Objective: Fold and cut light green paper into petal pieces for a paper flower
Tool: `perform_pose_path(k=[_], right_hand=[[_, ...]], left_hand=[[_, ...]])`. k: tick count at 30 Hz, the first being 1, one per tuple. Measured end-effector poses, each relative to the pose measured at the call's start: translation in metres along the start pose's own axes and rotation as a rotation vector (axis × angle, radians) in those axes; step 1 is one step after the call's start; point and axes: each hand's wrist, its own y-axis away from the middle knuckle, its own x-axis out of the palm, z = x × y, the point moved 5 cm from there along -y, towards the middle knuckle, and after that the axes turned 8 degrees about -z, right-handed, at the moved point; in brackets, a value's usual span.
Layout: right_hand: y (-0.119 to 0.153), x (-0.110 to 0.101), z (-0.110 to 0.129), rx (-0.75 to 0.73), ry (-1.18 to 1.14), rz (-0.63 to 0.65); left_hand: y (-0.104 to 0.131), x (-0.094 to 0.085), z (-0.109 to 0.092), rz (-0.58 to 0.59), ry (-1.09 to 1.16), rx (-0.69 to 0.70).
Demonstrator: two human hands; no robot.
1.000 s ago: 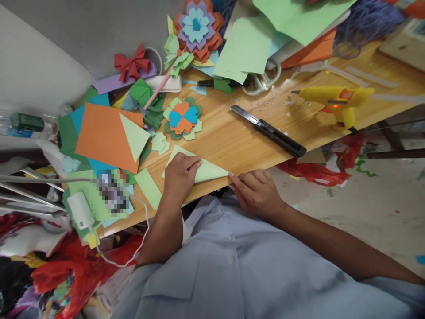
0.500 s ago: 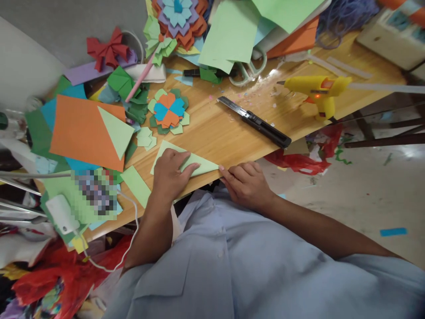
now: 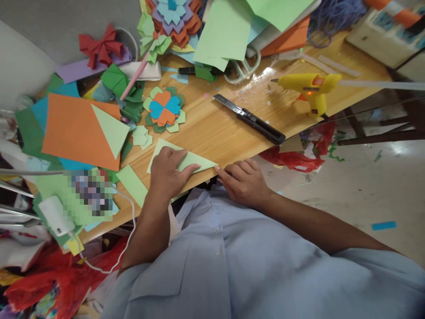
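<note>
A light green paper (image 3: 195, 162), folded into a triangle, lies at the table's front edge. My left hand (image 3: 168, 172) rests on its left part and presses it down, thumb and forefinger spread apart. At the triangle's right tip, my right hand (image 3: 244, 180) grips the corner between finger and thumb; its other fingers are curled in. A light green paper strip (image 3: 133, 185) lies left of my left hand. Beyond the triangle sit a small light green paper piece (image 3: 142, 136) and a layered orange, blue and green paper flower (image 3: 165, 109).
A box cutter (image 3: 249, 118) with its blade out lies beyond my right hand. A yellow glue gun (image 3: 308, 88) with a lit orange light stands at the right. Scissors (image 3: 244, 71), orange paper (image 3: 76, 128) and a white charger (image 3: 57, 215) with a cable lie around the table.
The whole view has shifted slightly, so everything appears a little farther left. Both hands keep the same hold on the folded paper.
</note>
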Motion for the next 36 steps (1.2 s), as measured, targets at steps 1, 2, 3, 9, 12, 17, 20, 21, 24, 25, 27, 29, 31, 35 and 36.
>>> perform_pose_path(k=[1,2,3,9,12,17,20,21,24,25,27,29,31,35,36], right_hand=[[0.0,0.0006,0.0001,0.006,0.002,0.008],[-0.0001,0.0012,0.0001,0.013,0.004,0.015],[-0.0002,0.0018,0.0002,0.018,0.006,0.022],[-0.0004,0.003,0.0009,0.025,0.013,0.048],[-0.0002,0.0037,0.0,0.05,0.006,0.065],[-0.0013,0.0034,0.0009,0.023,0.016,0.053],[-0.0015,0.004,-0.0002,0.04,0.005,0.058],[-0.0017,0.0041,-0.0004,0.044,0.003,0.059],[-0.0029,0.003,0.0002,0.032,0.016,0.047],[-0.0035,0.0023,0.0007,0.024,0.025,0.038],[-0.0047,0.001,0.0015,0.013,0.039,0.024],[-0.0054,0.0007,0.0017,0.012,0.044,0.02],[-0.0054,0.0017,0.0013,0.021,0.038,0.026],[-0.0048,0.005,-0.0012,0.058,-0.01,0.049],[-0.0049,0.0051,-0.0018,0.063,-0.021,0.049]], left_hand=[[0.0,-0.0002,-0.0003,-0.002,0.001,0.001],[-0.0001,-0.0004,-0.0006,-0.004,0.001,0.006],[-0.0001,-0.0006,-0.0009,-0.006,0.001,0.011],[-0.0013,-0.0016,-0.0021,-0.002,-0.012,0.011],[-0.0016,-0.0017,-0.0029,0.012,-0.02,0.003],[-0.0017,-0.002,-0.0033,0.009,-0.018,0.002],[-0.0015,-0.0017,-0.0027,0.008,-0.017,0.001],[-0.0013,-0.0016,-0.0026,0.004,-0.012,0.005],[-0.0005,-0.0014,-0.0019,-0.014,0.007,0.02],[-0.0002,-0.0012,-0.0014,-0.019,0.012,0.022],[0.0005,-0.001,-0.0003,-0.026,0.015,0.023],[0.0014,-0.0009,0.0009,-0.028,0.014,0.021],[0.0028,-0.0009,0.0018,-0.027,0.008,0.023],[0.0066,-0.0009,0.0015,-0.031,-0.025,0.06],[0.0075,-0.0009,0.001,-0.033,-0.034,0.072]])
